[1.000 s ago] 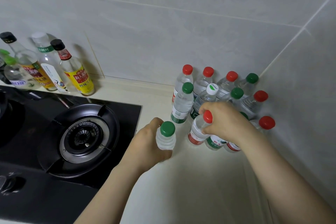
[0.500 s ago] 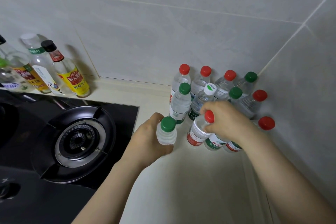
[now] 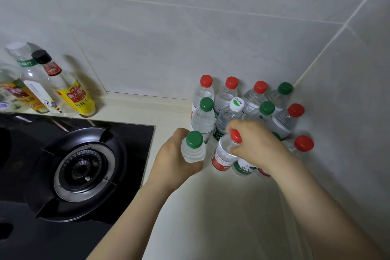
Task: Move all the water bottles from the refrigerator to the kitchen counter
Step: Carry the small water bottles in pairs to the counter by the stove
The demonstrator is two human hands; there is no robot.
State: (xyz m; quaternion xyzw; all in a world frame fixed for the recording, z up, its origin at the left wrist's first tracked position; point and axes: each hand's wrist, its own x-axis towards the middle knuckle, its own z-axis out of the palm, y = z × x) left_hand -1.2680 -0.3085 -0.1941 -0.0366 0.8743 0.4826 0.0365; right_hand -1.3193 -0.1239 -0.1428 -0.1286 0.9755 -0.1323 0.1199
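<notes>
1. Plenty of water bottles (image 3: 251, 99) already stand packed in the corner of the desk (image 3: 211, 217), tight against the tiled wall (image 3: 190, 38), caps red, green and one white.
2. Head view, left grip (image 3: 175, 160) is wrapped round a green-capped bottle (image 3: 193, 149) at the front of the pile; can't tell whether its base touches the desk.
3. Right grip (image 3: 257, 145) is curled round the neck of a red-capped bottle (image 3: 222, 155), base seemingly down just beside the others.
4. My guess: these two are nearly delivered. Fridge isn't in shot, so no idea how many wait inside.
</notes>
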